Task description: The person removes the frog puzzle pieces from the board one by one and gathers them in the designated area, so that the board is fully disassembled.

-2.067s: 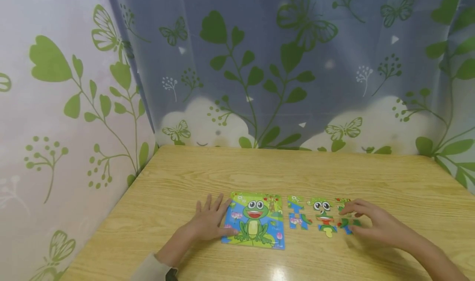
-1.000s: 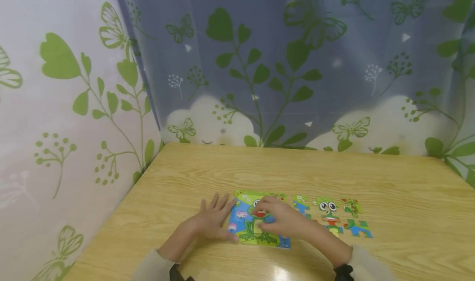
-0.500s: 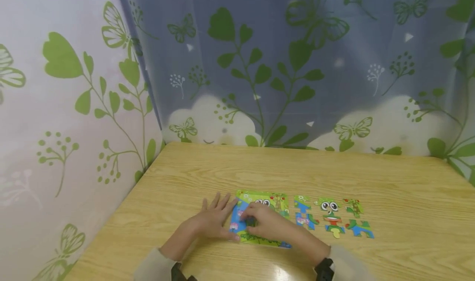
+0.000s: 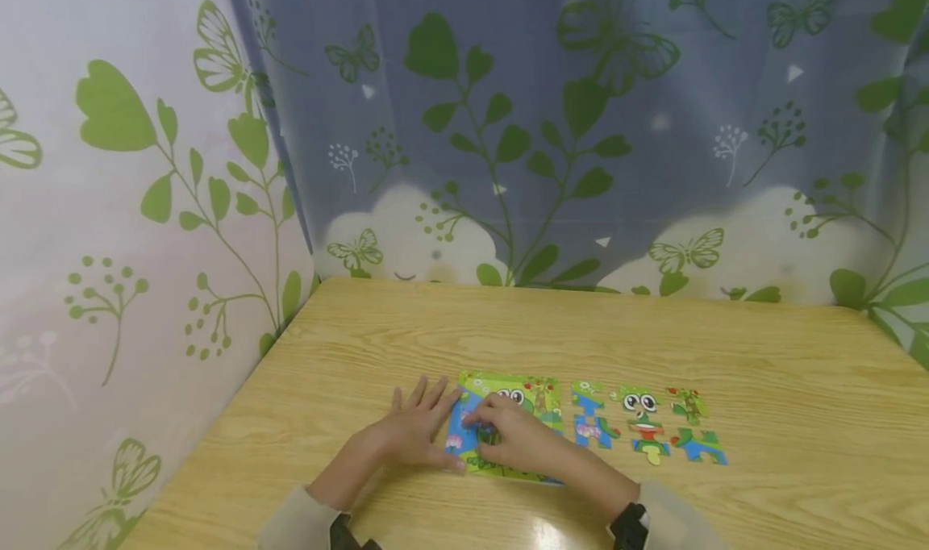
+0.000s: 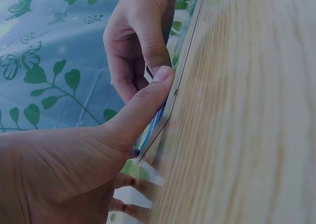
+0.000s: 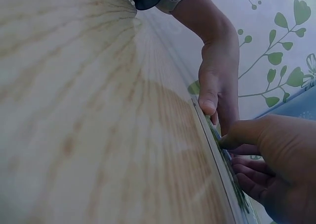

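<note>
A square frog puzzle board lies flat on the table. At its left edge my left hand rests with fingers spread, and its thumb touches the front left corner, as the left wrist view also shows on the board's edge. Over the board's middle left, my right hand bends thumb and fingers down to the picture, covering much of the frog. In the right wrist view those fingers are right at the board's surface. I cannot tell whether a piece is between them.
Right of the board lie several loose jigsaw pieces in three columns: flower and blue pieces, frog eyes with mouth and belly below, and tree and green-blue pieces. Patterned cloth hangs behind and at the left of the wooden table.
My right hand has moved left from the loose pieces at the right to the board, uncovering the right column of pieces. In the last half second it has barely moved. The left hand stays put.
</note>
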`<state>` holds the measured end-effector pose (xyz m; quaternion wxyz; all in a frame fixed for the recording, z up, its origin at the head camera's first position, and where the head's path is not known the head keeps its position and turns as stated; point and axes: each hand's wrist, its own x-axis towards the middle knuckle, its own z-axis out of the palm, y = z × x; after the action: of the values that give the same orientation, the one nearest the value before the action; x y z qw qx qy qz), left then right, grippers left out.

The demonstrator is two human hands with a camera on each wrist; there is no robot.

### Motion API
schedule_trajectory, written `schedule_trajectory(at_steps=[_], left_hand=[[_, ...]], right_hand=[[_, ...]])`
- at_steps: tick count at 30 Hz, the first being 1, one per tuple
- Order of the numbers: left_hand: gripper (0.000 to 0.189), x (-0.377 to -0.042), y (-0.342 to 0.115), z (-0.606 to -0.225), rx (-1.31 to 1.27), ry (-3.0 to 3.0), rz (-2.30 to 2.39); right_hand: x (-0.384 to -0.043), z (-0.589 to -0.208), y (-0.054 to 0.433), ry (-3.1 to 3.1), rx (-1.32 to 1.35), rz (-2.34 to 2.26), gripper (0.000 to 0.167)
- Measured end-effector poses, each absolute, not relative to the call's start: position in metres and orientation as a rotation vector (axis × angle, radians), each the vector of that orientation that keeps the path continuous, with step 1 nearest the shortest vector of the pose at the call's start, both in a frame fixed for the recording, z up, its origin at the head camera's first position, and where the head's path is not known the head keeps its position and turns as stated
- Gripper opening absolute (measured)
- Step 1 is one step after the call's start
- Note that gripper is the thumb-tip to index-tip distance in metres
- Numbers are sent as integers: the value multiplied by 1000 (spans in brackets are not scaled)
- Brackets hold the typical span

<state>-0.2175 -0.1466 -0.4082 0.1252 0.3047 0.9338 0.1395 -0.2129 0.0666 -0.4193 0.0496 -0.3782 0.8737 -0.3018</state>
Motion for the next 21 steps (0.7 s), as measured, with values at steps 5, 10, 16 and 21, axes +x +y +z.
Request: schedule_trajectory(at_steps=[5,10,16,21], left_hand=[[101,-219,-147,-408,881,2723,392],[101,-218,-147,-408,886,2728,387],[101,-218,-147,-408,889,2727,395],[101,-218,-147,-408,883,2724,391]], right_hand=[[-213,-419,66,2647,-1129,-949,34],[-213,-418,66,2614,-1104,-1012,33],[-214,-420,66,2587,-1081,-1098,31],[-215,-422,66,2583,-1071,-1139,28]])
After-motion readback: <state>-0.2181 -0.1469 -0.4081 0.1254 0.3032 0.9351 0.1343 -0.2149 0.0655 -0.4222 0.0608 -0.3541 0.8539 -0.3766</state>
